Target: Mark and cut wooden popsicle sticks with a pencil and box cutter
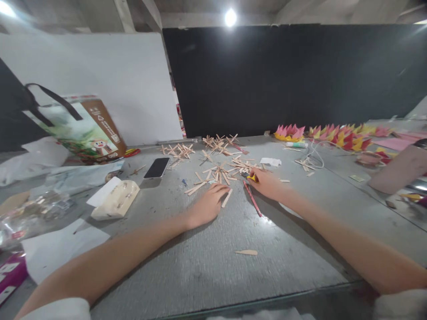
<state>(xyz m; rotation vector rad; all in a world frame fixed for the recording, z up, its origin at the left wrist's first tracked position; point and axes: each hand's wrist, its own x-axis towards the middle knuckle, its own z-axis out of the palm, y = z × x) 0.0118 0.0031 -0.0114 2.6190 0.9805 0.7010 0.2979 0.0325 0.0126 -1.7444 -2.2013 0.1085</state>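
Note:
My left hand [207, 205] rests palm down on the grey table, fingers together, with a flat wooden craft stick [227, 198] at its fingertips and thumb. To its right, my right hand [267, 184] is closed around a small yellow tool [252, 178]; most of it is hidden by the fingers, so its kind is unclear. A red patterned pencil [252, 198] lies just below that hand. Beyond both hands spreads a loose heap of craft sticks [220, 172]. One stick with a tapered end [247, 252] lies nearer to me.
On the left are a phone [156, 168], a cream tissue pack [116, 200], white paper [63, 246], plastic bags and a printed carrier bag [90, 129]. Pink and yellow paper flowers [289, 132], a white cable [313, 155] and a grey-pink cylinder [400, 169] stand to the right.

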